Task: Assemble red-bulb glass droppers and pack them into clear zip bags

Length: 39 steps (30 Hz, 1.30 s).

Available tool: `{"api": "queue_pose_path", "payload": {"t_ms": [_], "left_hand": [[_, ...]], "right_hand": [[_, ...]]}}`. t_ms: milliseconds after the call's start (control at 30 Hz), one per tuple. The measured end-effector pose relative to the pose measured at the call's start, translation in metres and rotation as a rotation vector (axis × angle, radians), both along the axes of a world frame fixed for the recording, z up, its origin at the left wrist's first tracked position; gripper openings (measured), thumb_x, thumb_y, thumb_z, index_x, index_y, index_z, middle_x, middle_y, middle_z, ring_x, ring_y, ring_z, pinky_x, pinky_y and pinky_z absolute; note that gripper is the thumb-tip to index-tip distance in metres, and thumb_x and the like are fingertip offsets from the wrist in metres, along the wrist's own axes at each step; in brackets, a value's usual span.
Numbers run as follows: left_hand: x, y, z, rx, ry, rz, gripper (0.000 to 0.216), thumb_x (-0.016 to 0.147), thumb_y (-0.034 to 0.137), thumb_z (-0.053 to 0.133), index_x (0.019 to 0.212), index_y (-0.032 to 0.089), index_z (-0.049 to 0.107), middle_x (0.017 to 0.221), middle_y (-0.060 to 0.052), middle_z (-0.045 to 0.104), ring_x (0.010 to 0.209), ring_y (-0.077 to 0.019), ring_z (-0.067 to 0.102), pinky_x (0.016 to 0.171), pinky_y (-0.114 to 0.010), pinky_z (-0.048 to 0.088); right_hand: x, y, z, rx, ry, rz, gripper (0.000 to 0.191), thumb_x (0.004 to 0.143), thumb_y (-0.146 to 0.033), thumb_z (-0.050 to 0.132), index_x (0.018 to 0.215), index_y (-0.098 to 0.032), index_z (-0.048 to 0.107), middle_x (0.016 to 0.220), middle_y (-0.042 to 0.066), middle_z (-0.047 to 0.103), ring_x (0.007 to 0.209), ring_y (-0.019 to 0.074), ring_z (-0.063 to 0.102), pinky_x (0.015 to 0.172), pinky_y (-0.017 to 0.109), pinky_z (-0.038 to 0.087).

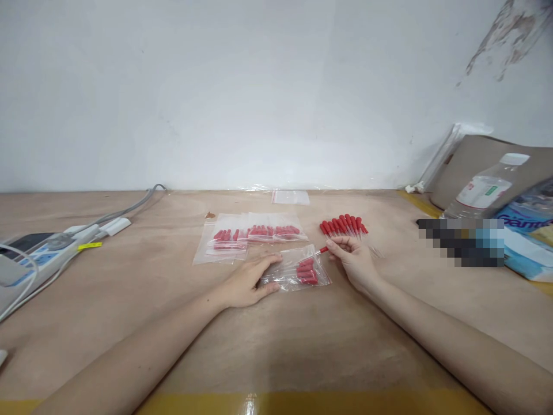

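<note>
My left hand point(248, 282) rests at the left end of a clear zip bag point(287, 282), thumb and fingers holding it at its two sides. Inside that bag lie several glass droppers with red rubber bulbs point(307, 275), bulbs toward the right. Between thumb and fingertips, my right hand point(352, 262) pinches another dropper point(322, 251) by its red bulb. Its glass tube points left into the bag's right end. Just beyond the right hand, a fan of loose red-bulbed droppers point(343, 223) lies on the table.
Filled zip bags point(228, 236) overlap behind my left hand. A flat bag point(291, 197) lies near the wall. On the left are a power strip point(41, 259) and cables. A plastic bottle point(484, 187), a blurred-out dark object point(466, 242) and a blue-white packet point(527, 248) stand at right.
</note>
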<state>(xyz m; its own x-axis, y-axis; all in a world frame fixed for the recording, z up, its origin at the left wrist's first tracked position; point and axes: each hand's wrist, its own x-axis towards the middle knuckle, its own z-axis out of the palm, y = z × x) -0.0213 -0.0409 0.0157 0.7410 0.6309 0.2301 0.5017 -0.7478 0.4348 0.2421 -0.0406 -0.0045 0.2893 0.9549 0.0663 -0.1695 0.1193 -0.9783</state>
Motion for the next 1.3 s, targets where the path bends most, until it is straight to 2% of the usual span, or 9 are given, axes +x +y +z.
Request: {"api": "queue_pose_path", "payload": {"t_ms": [167, 267, 367, 467, 700, 867, 1033, 1167, 1300], "left_hand": [[0.000, 0.000, 0.000, 0.004, 0.001, -0.008, 0.050, 0.085, 0.038, 0.048, 0.130, 0.023, 0.032, 0.130, -0.008, 0.045, 0.119, -0.0223, 0.043, 0.098, -0.039, 0.037], [0.001, 0.000, 0.001, -0.002, 0.002, -0.003, 0.051, 0.085, 0.038, 0.048, 0.130, 0.023, 0.032, 0.130, -0.008, 0.046, 0.118, -0.0221, 0.044, 0.097, -0.039, 0.037], [0.001, 0.000, 0.001, -0.001, 0.000, -0.005, 0.051, 0.085, 0.038, 0.048, 0.130, 0.023, 0.032, 0.129, -0.008, 0.046, 0.117, -0.0222, 0.044, 0.097, -0.039, 0.038], [0.001, 0.000, 0.000, 0.009, -0.002, -0.005, 0.051, 0.085, 0.038, 0.048, 0.131, 0.023, 0.032, 0.129, -0.008, 0.046, 0.118, -0.0225, 0.043, 0.098, -0.039, 0.037], [0.001, 0.000, 0.000, 0.015, 0.002, -0.003, 0.051, 0.085, 0.039, 0.047, 0.131, 0.023, 0.031, 0.130, -0.008, 0.045, 0.119, -0.0225, 0.043, 0.098, -0.040, 0.036], [0.001, -0.001, 0.002, 0.011, 0.015, 0.003, 0.051, 0.085, 0.038, 0.048, 0.130, 0.023, 0.032, 0.130, -0.008, 0.045, 0.119, -0.0228, 0.043, 0.098, -0.040, 0.037], [0.001, 0.000, 0.002, 0.013, 0.012, 0.003, 0.050, 0.084, 0.038, 0.048, 0.130, 0.023, 0.033, 0.129, -0.008, 0.046, 0.118, -0.0224, 0.043, 0.098, -0.039, 0.037], [0.001, 0.000, 0.002, 0.013, 0.007, -0.004, 0.050, 0.085, 0.038, 0.048, 0.130, 0.023, 0.033, 0.129, -0.008, 0.046, 0.118, -0.0227, 0.044, 0.097, -0.040, 0.037], [0.001, 0.000, 0.001, 0.019, 0.006, -0.011, 0.049, 0.085, 0.037, 0.047, 0.130, 0.023, 0.032, 0.129, -0.008, 0.046, 0.118, -0.0230, 0.043, 0.097, -0.040, 0.037]], "right_hand": [[-0.004, -0.008, 0.004, -0.053, 0.032, 0.276, 0.034, 0.054, -0.031, 0.076, 0.080, -0.017, 0.058, 0.075, 0.000, 0.064, 0.067, 0.0108, 0.060, 0.068, 0.026, 0.050], [-0.004, -0.011, 0.007, -0.089, -0.070, 0.446, 0.034, 0.061, -0.036, 0.072, 0.082, -0.017, 0.054, 0.070, -0.001, 0.063, 0.055, 0.0086, 0.057, 0.055, 0.023, 0.048], [-0.005, -0.010, 0.008, -0.087, -0.183, 0.525, 0.035, 0.065, -0.040, 0.067, 0.085, -0.018, 0.048, 0.073, -0.003, 0.061, 0.045, 0.0057, 0.051, 0.045, 0.022, 0.045], [-0.007, -0.006, 0.007, -0.074, -0.231, 0.509, 0.034, 0.066, -0.040, 0.065, 0.085, -0.018, 0.046, 0.076, -0.003, 0.060, 0.044, 0.0047, 0.050, 0.043, 0.021, 0.043], [-0.013, -0.003, 0.009, -0.175, -0.342, 0.350, 0.026, 0.071, -0.034, 0.061, 0.085, -0.018, 0.045, 0.048, -0.009, 0.049, 0.036, 0.0059, 0.042, 0.034, 0.018, 0.035], [-0.018, -0.003, 0.011, -0.192, -0.376, 0.269, 0.022, 0.067, -0.029, 0.064, 0.074, -0.018, 0.047, 0.045, -0.008, 0.048, 0.035, 0.0062, 0.041, 0.033, 0.018, 0.032], [-0.017, -0.003, 0.013, -0.239, -0.343, 0.331, 0.017, 0.066, -0.030, 0.063, 0.069, -0.016, 0.054, 0.045, -0.006, 0.050, 0.038, 0.0065, 0.043, 0.036, 0.018, 0.034], [-0.016, -0.004, 0.013, -0.216, -0.251, 0.450, 0.023, 0.066, -0.035, 0.062, 0.076, -0.015, 0.058, 0.054, -0.004, 0.057, 0.045, 0.0067, 0.048, 0.043, 0.019, 0.038], [-0.014, -0.002, 0.012, -0.209, -0.250, 0.463, 0.027, 0.069, -0.041, 0.060, 0.075, -0.015, 0.057, 0.042, -0.007, 0.047, 0.036, 0.0052, 0.040, 0.037, 0.018, 0.033]]}}
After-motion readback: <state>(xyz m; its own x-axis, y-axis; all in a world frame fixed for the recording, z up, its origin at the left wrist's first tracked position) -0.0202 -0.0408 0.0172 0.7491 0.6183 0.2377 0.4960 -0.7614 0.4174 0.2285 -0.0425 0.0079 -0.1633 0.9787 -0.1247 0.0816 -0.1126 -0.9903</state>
